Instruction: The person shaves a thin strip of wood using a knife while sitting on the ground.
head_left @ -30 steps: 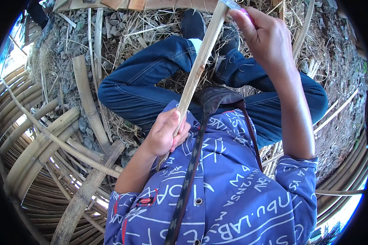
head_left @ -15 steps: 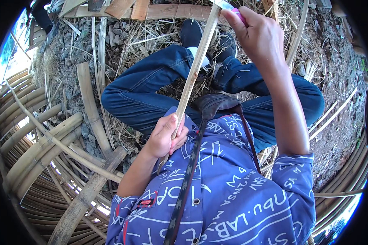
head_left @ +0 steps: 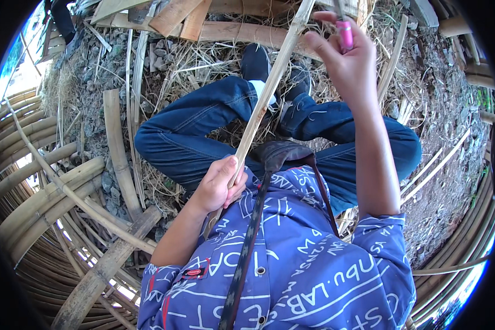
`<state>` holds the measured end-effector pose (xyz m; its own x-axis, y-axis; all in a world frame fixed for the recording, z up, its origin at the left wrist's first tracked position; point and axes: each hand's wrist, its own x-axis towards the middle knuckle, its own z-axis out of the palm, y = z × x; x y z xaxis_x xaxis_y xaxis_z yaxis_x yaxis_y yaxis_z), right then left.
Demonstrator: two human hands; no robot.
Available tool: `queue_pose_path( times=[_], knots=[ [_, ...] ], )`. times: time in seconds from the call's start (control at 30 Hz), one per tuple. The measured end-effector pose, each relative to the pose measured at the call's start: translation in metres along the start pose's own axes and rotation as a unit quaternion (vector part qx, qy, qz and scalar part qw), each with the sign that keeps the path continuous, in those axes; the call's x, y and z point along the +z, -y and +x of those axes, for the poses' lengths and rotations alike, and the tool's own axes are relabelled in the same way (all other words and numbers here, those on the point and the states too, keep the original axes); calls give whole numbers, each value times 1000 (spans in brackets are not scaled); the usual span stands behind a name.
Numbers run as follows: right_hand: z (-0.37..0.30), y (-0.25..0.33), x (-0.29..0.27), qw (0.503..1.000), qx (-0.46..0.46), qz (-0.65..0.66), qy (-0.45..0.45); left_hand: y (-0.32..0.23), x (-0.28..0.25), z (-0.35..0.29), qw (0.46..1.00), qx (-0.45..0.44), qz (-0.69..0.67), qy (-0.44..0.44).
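A long, pale bamboo strip (head_left: 264,96) runs slantwise from my body up to the far edge of view. My left hand (head_left: 220,184) is closed round its near part, just above my shirt. Off to the strip's right, near its far part, my right hand (head_left: 351,66) holds a knife with a pink handle (head_left: 345,36). The grey blade points away from me and is cut off by the upper rim. My right thumb and a finger reach loosely toward the strip, with the blade apart from it.
Curved bamboo poles (head_left: 55,192) form a framework at the left. A split bamboo piece (head_left: 120,154) lies beside my crossed legs (head_left: 187,129). Flat wooden boards (head_left: 231,33) lie across the far side, with straw and shavings on the stony ground. More bamboo strips (head_left: 462,236) curve along the right.
My right hand has drawn the knife away from the bamboo strip, turning the blade upright, and its grip has loosened. My left hand keeps hold of the strip. The view has shifted slightly.
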<state>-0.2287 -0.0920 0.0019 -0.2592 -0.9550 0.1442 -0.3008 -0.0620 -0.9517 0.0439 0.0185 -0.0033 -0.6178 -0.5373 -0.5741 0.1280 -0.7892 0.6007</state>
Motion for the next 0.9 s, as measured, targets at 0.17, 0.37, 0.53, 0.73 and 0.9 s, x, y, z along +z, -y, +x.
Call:
queue_pose_path(
  times=[0.17,0.37,0.53,0.73,0.9],
  knots=[
    [1,-8,8,1000,-26,-1,2,0,-1,0,1000,-2,3,10],
    [-4,-6,10,998,-27,-12,-59,6,2,0,1000,6,21,13],
    [6,-16,12,982,-26,38,-183,6,2,1,1000,-11,23,8],
    [25,-18,-42,959,27,98,-265,5,-2,-2,1000,-4,26,11],
    [-11,-32,-70,987,78,-72,-118,2,-2,0,1000,-4,18,17]
  ],
)
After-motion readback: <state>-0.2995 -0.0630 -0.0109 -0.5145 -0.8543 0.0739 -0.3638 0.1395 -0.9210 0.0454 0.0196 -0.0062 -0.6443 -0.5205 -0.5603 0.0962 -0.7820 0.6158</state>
